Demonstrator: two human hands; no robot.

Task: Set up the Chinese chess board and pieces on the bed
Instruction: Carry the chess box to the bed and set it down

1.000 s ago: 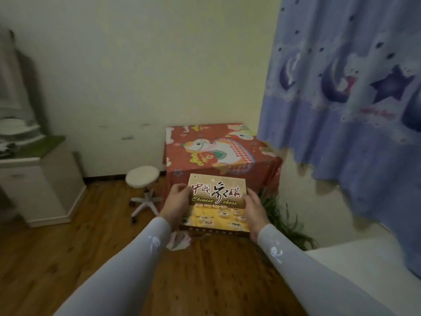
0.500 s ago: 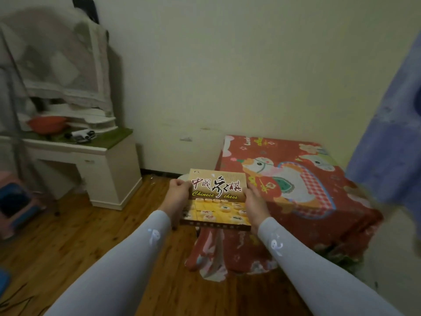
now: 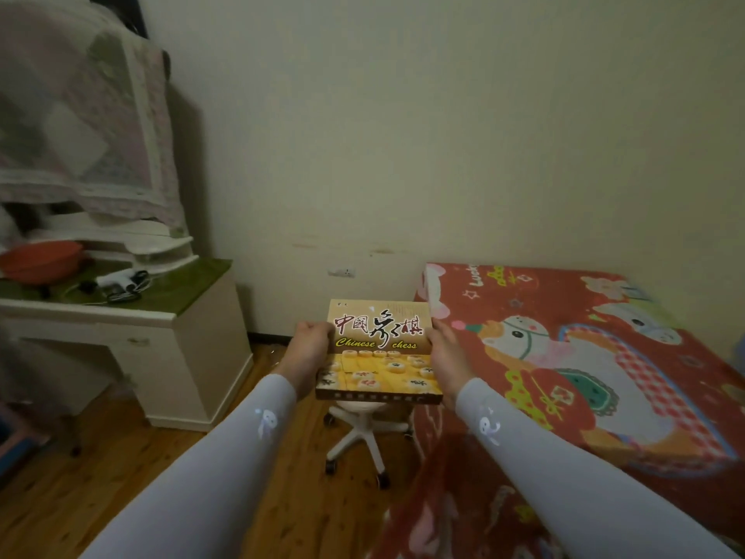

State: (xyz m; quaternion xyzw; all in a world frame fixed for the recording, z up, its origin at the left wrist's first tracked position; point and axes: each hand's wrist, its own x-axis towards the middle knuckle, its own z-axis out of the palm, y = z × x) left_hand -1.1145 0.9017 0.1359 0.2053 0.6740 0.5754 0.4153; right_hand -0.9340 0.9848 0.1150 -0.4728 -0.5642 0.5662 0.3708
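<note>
Two hands carry the Chinese chess box (image 3: 379, 349) in the air in front of us, lid up, its printed title facing the camera. Our left hand (image 3: 308, 349) grips the box's left edge with fingers curled round it, and our right hand (image 3: 445, 363) clasps the right edge the same way, so the hands sit apart with the box between them. Both forearms wear pale grey sleeves (image 3: 225, 457). The box hangs above a white swivel stool (image 3: 365, 433) on the wooden floor (image 3: 64, 490), just beside the left edge of the bed (image 3: 572, 369), which is covered by a red cartoon-print sheet. Off to the left stands a white desk (image 3: 173, 353) with a green top; an orange basin (image 3: 42, 260) rests near its back edge, next to what may be a hair dryer (image 3: 121, 280), though it is blurred.
</note>
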